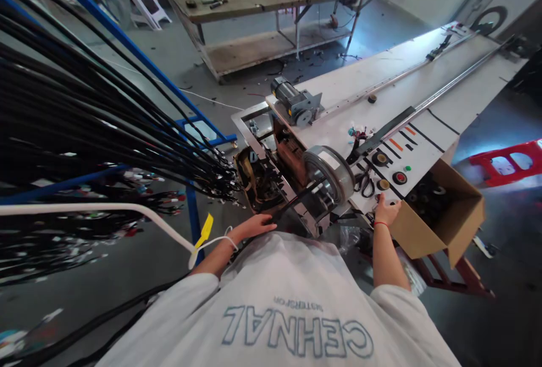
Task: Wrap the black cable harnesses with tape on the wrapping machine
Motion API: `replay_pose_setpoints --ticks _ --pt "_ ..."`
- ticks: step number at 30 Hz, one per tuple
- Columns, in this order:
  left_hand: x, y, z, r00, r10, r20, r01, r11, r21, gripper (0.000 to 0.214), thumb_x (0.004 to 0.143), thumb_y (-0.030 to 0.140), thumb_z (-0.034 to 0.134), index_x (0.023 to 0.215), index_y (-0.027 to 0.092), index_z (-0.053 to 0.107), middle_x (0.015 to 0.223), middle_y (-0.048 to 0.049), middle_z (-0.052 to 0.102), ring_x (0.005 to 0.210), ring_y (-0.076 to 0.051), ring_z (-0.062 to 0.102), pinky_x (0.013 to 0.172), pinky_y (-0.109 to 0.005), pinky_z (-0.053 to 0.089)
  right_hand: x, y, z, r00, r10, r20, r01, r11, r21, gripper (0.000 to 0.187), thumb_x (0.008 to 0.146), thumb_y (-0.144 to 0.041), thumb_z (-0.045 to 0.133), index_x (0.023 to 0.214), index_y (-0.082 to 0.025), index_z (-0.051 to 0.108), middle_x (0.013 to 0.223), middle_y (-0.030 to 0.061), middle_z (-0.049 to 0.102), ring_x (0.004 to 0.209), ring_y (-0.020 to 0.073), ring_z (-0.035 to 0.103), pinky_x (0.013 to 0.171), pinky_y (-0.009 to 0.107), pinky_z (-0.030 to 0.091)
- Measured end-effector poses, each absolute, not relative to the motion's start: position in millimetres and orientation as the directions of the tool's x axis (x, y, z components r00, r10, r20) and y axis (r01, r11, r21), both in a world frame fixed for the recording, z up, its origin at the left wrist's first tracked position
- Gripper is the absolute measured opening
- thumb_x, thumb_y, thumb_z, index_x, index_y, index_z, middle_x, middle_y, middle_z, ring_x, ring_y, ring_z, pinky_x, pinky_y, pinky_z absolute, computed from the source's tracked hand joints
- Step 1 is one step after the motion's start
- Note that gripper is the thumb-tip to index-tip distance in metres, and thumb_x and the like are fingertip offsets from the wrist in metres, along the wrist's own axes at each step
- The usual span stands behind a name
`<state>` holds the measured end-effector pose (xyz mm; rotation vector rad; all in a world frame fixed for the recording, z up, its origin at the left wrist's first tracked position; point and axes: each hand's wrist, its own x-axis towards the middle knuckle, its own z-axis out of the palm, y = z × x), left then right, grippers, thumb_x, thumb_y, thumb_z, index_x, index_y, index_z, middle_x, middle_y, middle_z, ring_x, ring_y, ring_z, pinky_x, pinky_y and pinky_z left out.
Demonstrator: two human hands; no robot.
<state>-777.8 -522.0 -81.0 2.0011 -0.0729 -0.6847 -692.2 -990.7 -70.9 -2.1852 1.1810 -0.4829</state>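
Observation:
My left hand [256, 224] is closed around a black cable bundle [292, 204], low in front of my shirt. The bundle runs up to the taping machine's large round wheel [329, 172] at the near end of the long white bench. My right hand [386, 212] rests at the bench's near edge, fingers apart, seemingly holding nothing. Just beyond its fingertips lies a small tape roll [383, 184]. Black-handled scissors [364, 184] lie left of that roll. A red push button [399, 178] and a green one [407, 169] sit to the right.
A cardboard box [444, 226] of dark rolls stands right of my right hand. Many black cables [127, 107] hang on a blue frame [127, 45] at left. A motor [292, 96] is mounted at the bench's far corner. Behind stands a worktable [271, 3]; a red stool [508, 161] is at right.

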Motion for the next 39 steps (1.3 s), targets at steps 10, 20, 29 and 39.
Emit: replay_pose_setpoints --ticks 10,20,29,39 --pt "-758.3 -552.9 -51.7 0.887 -0.348 -0.302 0.177 -0.349 0.920 0.052 0.086 0.064 0.044 0.077 0.015 0.061 0.058 0.0010 0.054 0.058 -0.013 0.051 0.060 -0.025 0.042 -692.9 -990.8 -69.6 0.548 -0.836 0.025 -0.643 -0.440 -0.627 0.085 0.081 -0.060 0.058 0.141 -0.004 0.038 0.138 0.0277 0.047 0.128 0.0370 0.046 0.107 0.046 0.036" --pt "-698.2 -605.6 -27.1 0.865 -0.451 -0.220 0.148 -0.189 0.971 0.045 0.086 0.058 0.050 0.083 0.014 0.060 0.066 -0.0015 0.064 0.062 -0.014 0.059 0.063 -0.025 0.047 -693.6 -980.0 -57.1 0.526 -0.850 -0.007 -0.665 -0.406 -0.627 0.082 0.082 -0.057 0.058 0.142 -0.005 0.037 0.135 0.0269 0.049 0.127 0.0370 0.047 0.107 0.048 0.036" --pt "-697.7 -612.8 -19.1 0.890 -0.358 -0.284 0.097 -0.459 0.883 0.042 0.093 0.035 0.032 0.065 0.016 0.056 0.051 -0.0001 0.056 0.048 -0.012 0.051 0.054 -0.024 0.041 -693.8 -982.6 -60.9 0.524 -0.851 0.008 -0.650 -0.406 -0.642 0.082 0.080 -0.057 0.060 0.141 -0.005 0.038 0.138 0.0268 0.047 0.128 0.0373 0.045 0.107 0.048 0.035" --pt "-713.1 -594.3 -32.0 0.838 -0.473 -0.271 0.100 -0.355 0.930 0.044 0.088 0.055 0.044 0.087 0.014 0.060 0.060 0.0003 0.060 0.056 -0.014 0.055 0.058 -0.024 0.043 -693.3 -981.3 -56.8 0.525 -0.851 -0.022 -0.662 -0.392 -0.639 0.081 0.083 -0.057 0.059 0.141 -0.006 0.038 0.137 0.0266 0.048 0.128 0.0382 0.046 0.107 0.049 0.036"
